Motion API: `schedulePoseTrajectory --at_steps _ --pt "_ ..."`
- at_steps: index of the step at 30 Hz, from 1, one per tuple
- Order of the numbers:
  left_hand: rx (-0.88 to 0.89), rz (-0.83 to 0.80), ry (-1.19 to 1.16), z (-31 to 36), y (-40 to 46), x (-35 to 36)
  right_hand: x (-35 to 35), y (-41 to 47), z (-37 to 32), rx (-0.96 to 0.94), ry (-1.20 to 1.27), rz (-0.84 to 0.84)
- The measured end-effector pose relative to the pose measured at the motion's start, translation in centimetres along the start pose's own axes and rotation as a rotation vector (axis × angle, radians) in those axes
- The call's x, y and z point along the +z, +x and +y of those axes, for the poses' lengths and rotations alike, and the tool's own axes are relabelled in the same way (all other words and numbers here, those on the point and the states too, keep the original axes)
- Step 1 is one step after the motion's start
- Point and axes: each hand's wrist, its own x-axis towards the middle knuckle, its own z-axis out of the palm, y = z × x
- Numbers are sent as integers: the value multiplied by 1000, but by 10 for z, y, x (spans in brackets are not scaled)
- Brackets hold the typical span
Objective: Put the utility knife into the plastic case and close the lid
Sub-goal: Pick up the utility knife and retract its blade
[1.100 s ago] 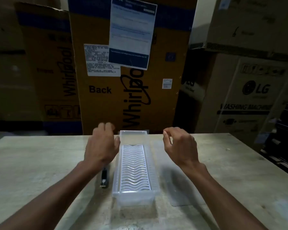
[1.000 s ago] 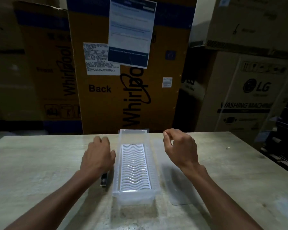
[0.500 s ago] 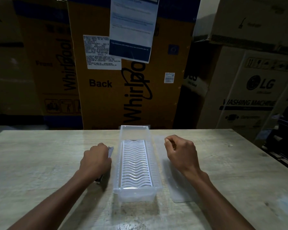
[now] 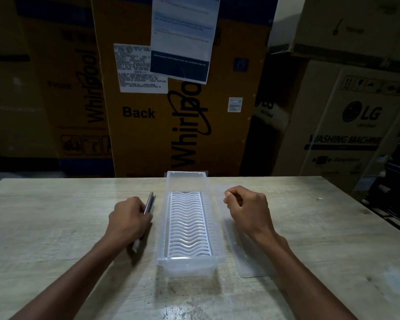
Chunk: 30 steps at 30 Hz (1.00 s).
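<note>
A long clear plastic case (image 4: 189, 265) stands open in the middle of the table, a white wavy grid lying in its bottom. Just left of it my left hand (image 4: 129, 219) is closed around the utility knife (image 4: 150, 203); the knife's far end sticks out past my fingers and its near end shows under my wrist. The clear flat lid (image 4: 247, 262) lies on the table right of the case. My right hand (image 4: 247, 210) hovers over the lid's far half, fingers curled loosely with nothing in them.
The pale wooden table (image 4: 44, 227) ends just behind the case. Tall cardboard appliance boxes (image 4: 171, 100) stand close behind it, and dark shelving (image 4: 397, 192) sits past its right edge.
My left hand came down beside the case and closed on the knife, tilting its far end up. My right hand sank lower and its fingers curled in.
</note>
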Motion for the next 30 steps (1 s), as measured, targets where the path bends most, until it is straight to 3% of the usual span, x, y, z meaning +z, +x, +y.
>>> schedulePoseTrajectory --at_steps 4,7,10,13,20,25,30 --pt "4 122 -458 12 -16 -14 -6 3 -14 66 115 25" --pt "19 81 -831 44 -24 -33 -20 9 -43 85 278 18" --pt "52 49 -1041 79 -30 -44 -38 12 -84 131 513 -290" --pt "98 82 -1082 100 -32 -45 -46 9 -113 114 603 -584" --pt "112 66 -1060 101 -31 -43 -35 8 -113 84 538 -487" --pt "111 -171 -1130 95 -35 -48 -32 8 -108 122 540 -421" --pt "117 -193 -1166 92 -34 -56 -35 10 -108 61 481 -479"
